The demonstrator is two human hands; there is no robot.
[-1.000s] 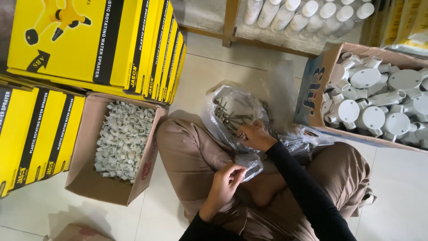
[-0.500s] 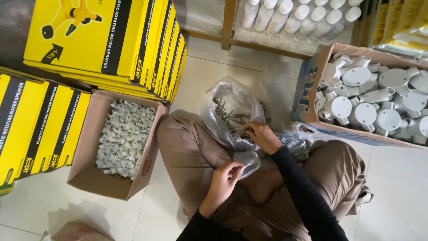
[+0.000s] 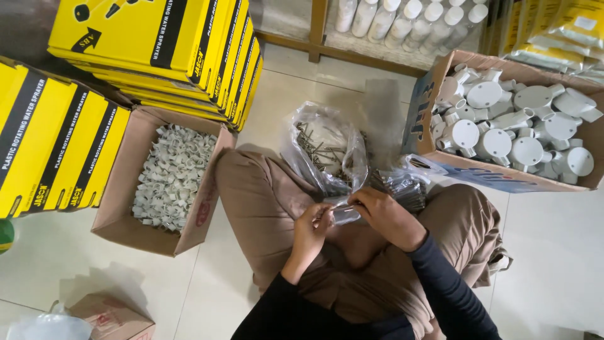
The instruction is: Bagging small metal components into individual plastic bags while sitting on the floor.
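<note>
The person sits cross-legged on the floor, two hands meeting over the lap. The left hand curls its fingers around something small and pale (too small to name), and the right hand, wrist bent inward, pinches the same spot at the edge of a clear plastic bag of nails lying on the knees. To the left stands one open carton of white clips, to the right one carton of round white fittings. Beyond lie stacked yellow boxes.
</note>
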